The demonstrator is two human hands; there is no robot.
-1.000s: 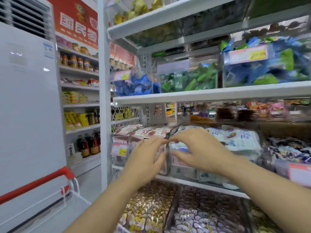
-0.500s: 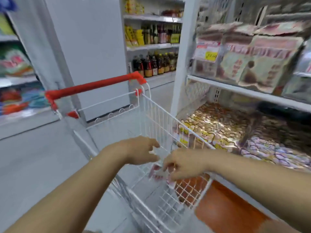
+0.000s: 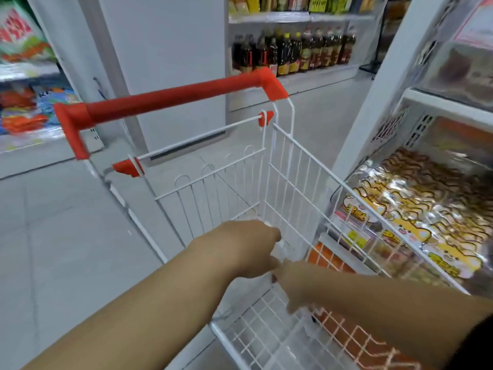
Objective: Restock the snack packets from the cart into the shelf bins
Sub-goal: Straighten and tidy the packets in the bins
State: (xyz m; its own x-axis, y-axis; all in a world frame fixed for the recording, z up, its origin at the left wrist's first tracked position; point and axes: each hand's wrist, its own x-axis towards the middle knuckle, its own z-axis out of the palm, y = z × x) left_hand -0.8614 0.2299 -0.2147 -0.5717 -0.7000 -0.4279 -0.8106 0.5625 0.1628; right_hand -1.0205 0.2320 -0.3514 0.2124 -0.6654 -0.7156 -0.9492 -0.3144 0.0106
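A white wire cart (image 3: 306, 148) with a red handle (image 3: 165, 100) stands in front of me, beside the shelf. Both my hands are down inside its basket, close together. My left hand (image 3: 245, 247) is curled, with a pale snack packet (image 3: 280, 249) showing at its fingertips. My right hand (image 3: 296, 287) points down into the basket just below it, and its fingers are hidden. To the right, a low shelf bin (image 3: 416, 209) is filled with gold and yellow packets. Another clear bin (image 3: 464, 62) sits on the shelf above.
A white shelf post (image 3: 384, 84) rises close to the cart's right side. A tall white cabinet (image 3: 165, 62) stands past the handle, with a shelf of dark bottles (image 3: 293, 49) next to it. Colourful packs (image 3: 21, 102) fill a shelf at far left. Grey tiled floor lies left of the cart.
My view swung from the middle shelf bins down and left to the cart. Both hands left the bin and dropped into the cart basket, sinking a little deeper in the last half second.
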